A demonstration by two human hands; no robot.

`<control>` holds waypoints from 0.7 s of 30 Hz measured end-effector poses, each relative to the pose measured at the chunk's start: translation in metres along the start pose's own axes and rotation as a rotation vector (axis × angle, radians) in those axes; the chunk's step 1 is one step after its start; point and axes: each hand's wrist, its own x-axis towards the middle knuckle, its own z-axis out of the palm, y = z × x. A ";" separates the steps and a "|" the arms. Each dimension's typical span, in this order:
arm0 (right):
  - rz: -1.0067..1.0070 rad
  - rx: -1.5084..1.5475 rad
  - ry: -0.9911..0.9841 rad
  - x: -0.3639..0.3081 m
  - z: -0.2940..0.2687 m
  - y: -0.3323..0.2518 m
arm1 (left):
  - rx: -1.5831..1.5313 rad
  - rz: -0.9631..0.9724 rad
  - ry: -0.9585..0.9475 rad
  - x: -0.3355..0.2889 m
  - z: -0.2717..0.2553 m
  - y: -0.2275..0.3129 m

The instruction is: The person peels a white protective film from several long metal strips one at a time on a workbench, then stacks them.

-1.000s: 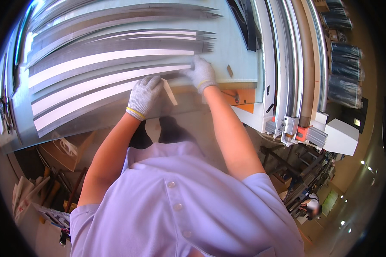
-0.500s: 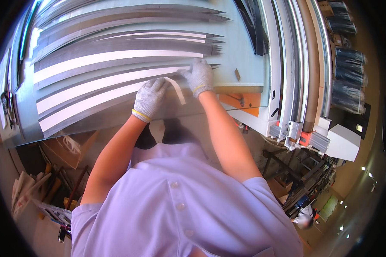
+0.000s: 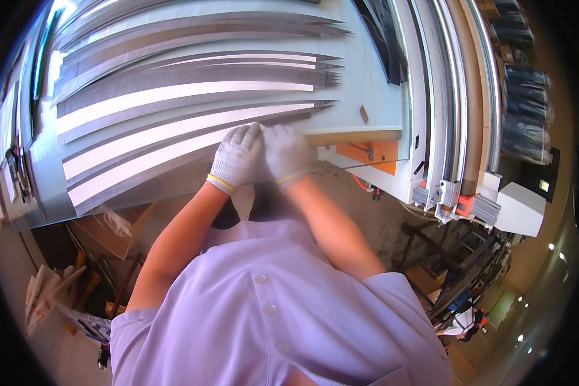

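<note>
So both gloved hands sit side by side at the table's (image 3: 373,96) near edge, left hand (image 3: 237,156) and right hand (image 3: 287,152) pressed together on the nearest metal strip (image 3: 141,168); can't tell if they're gripping it. It runs lengthwise off to the left.

Metalworking workshop: long metal strips (image 3: 193,128) on workbench (image 3: 367,90), stacked aluminium profiles (image 3: 431,96), concrete floor.

white knit gloves, yellow-trimmed cuffs, lilac short-sleeved buttoned polo shirt
</note>
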 end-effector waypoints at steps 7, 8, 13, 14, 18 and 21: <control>0.046 0.079 0.088 -0.018 0.003 -0.024 | -0.050 0.008 -0.045 -0.015 -0.008 -0.008; 0.049 0.086 0.087 -0.021 0.000 -0.030 | -0.050 0.005 -0.051 -0.018 -0.010 -0.011; 0.046 0.149 0.065 -0.041 -0.017 -0.056 | -0.085 -0.053 -0.062 -0.039 -0.017 -0.029; 0.047 0.160 0.061 -0.046 -0.022 -0.063 | -0.083 -0.052 -0.061 -0.043 -0.021 -0.034; -0.018 0.164 0.033 -0.071 -0.041 -0.088 | -0.079 -0.112 -0.087 -0.068 -0.038 -0.050; -0.094 0.200 -0.059 -0.090 -0.062 -0.103 | -0.054 -0.141 -0.056 -0.087 -0.049 -0.065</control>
